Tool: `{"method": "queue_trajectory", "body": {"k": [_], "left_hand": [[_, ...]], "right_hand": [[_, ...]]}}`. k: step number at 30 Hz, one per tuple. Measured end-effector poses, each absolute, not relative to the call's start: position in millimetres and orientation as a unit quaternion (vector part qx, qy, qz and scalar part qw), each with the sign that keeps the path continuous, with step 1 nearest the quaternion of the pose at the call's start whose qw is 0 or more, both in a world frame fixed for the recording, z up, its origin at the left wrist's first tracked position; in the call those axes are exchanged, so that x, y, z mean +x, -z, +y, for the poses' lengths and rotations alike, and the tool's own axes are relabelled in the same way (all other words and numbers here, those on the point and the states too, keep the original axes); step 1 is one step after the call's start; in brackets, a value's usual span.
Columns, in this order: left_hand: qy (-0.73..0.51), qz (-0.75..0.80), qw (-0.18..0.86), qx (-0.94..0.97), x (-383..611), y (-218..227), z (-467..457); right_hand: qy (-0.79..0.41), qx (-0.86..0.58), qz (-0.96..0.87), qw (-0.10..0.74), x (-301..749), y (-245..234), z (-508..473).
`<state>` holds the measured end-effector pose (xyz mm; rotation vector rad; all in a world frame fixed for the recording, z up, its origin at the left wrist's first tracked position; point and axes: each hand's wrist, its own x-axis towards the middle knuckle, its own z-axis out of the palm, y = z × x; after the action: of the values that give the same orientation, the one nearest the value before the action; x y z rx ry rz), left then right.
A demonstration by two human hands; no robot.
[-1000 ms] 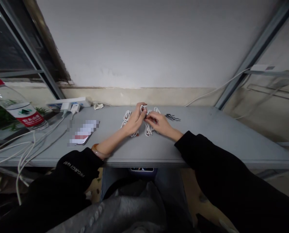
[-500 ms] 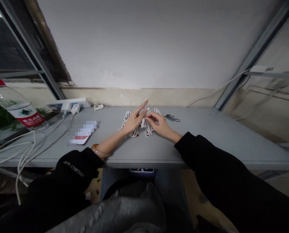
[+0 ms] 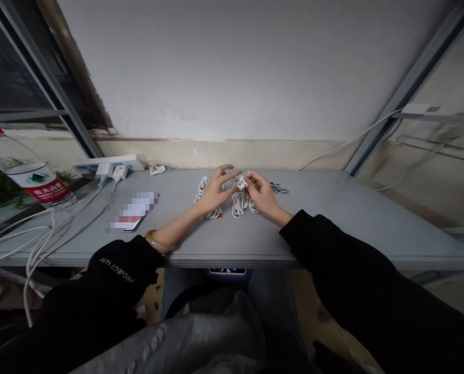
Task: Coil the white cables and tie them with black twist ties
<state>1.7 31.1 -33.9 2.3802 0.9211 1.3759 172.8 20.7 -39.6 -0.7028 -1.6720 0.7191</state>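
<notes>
White cable bundle [image 3: 241, 182] — compact, loosely looped — right fingers [image 3: 257, 179] pinched on it, left fingers [image 3: 228, 177] parted alongside

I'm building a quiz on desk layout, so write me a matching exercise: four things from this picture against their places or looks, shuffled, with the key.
Things
1. Held cable bundle
2. Black strands
3. Bottle
4. Power strip

Places or looks
A. Red-capped
B. On the table, right of the right hand
C. With plugs in it
D. Between the left hand and the right hand

Pairs: 1-D, 2-B, 3-A, 4-C
</notes>
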Motion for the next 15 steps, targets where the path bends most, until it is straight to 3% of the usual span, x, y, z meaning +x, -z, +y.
{"method": "queue_trajectory", "body": {"k": [7, 15], "left_hand": [[-0.480, 0.333, 0.201, 0.786, 10.2, 26.1, 18.1], [-0.481, 0.357, 0.361, 0.715, 10.7, 21.4, 14.6]], "right_hand": [[-0.235, -0.309, -0.729, 0.564, 175.3, 43.8, 22.9], [0.092, -0.323, -0.831, 0.444, 185.8, 36.1, 24.1]]}}
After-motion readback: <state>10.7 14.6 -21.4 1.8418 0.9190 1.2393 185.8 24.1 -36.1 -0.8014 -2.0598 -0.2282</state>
